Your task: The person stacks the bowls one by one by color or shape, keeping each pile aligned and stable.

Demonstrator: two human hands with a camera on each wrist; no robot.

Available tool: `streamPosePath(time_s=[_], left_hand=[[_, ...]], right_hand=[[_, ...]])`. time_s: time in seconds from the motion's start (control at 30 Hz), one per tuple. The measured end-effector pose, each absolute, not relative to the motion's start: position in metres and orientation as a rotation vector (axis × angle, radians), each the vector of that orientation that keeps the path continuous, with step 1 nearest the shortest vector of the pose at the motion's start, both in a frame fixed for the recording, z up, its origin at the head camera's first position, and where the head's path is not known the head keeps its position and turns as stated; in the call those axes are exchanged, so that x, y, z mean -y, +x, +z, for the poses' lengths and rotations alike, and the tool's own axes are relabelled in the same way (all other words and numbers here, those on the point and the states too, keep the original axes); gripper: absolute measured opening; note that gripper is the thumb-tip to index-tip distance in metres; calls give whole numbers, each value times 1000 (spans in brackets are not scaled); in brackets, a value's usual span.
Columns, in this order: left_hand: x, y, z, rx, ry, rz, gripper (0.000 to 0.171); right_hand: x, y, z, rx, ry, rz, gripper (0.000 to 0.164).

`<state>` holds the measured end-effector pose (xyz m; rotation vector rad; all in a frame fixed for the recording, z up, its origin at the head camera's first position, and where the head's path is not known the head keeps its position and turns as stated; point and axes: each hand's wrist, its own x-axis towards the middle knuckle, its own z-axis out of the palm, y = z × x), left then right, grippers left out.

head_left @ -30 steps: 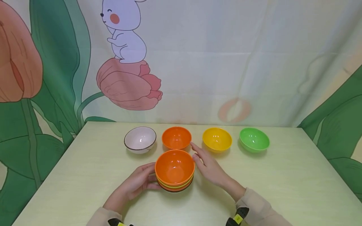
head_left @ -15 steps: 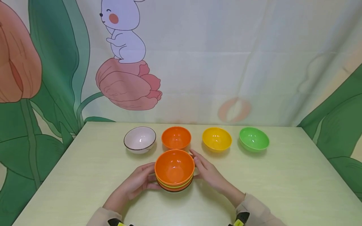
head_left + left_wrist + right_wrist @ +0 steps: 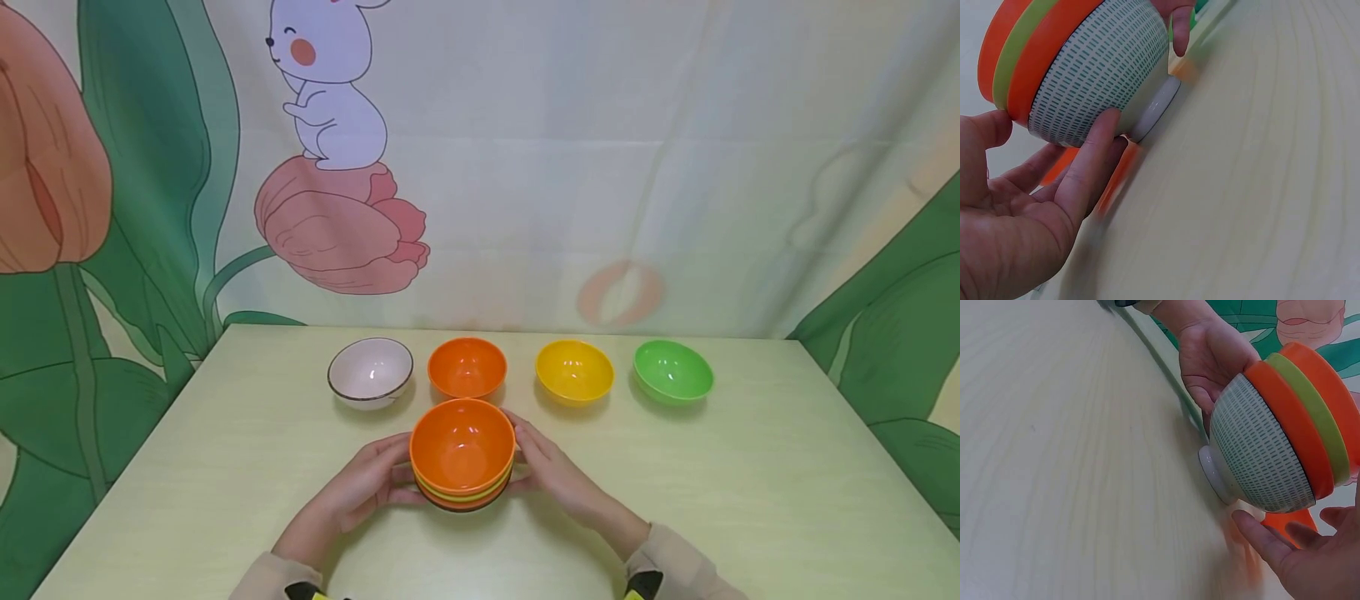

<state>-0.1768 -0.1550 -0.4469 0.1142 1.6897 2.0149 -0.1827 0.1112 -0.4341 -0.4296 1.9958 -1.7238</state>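
A nested stack of bowls [image 3: 462,450] is between my two hands near the middle of the table. An orange bowl tops it, with a yellow-green rim and another orange rim below. The lowest is a white bowl [image 3: 1104,69] with a green dash pattern and a pale foot, seen low over the table in the left wrist view. My left hand [image 3: 367,483] holds the stack's left side, thumb at the upper rims and fingers under the patterned side. On the right side, my right hand [image 3: 558,471] curves round the stack, its lower fingers [image 3: 1263,540] beside the patterned bowl.
Behind the stack stands a row of single bowls: white with a dark rim [image 3: 371,373], orange [image 3: 467,367], yellow [image 3: 574,372] and green [image 3: 672,372]. The orange one is partly hidden by the stack. A printed curtain [image 3: 525,167] hangs behind the table [image 3: 787,483].
My right hand has come in from behind the stack's right rim and closed round its right side. The left hand and the stack have stayed in place.
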Motion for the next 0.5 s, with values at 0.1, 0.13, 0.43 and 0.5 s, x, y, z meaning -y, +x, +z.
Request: streamPosePath(time_s=[0.1, 0.13, 0.43, 0.5], left_hand=[[155, -177, -447, -1692, 115, 2016, 66], [155, -177, -447, -1694, 115, 2015, 67], [155, -177, -447, -1698, 114, 2011, 65], [155, -177, -447, -1694, 120, 2010, 65]], right_hand=[[-111, -181, -435, -1993, -429, -1715, 65], [-111, -180, -435, -1992, -428, -1711, 66], [-109, -177, -441, -1937, -413, -1744, 68], [-108, -176, -440, -1937, -408, -1743, 69]])
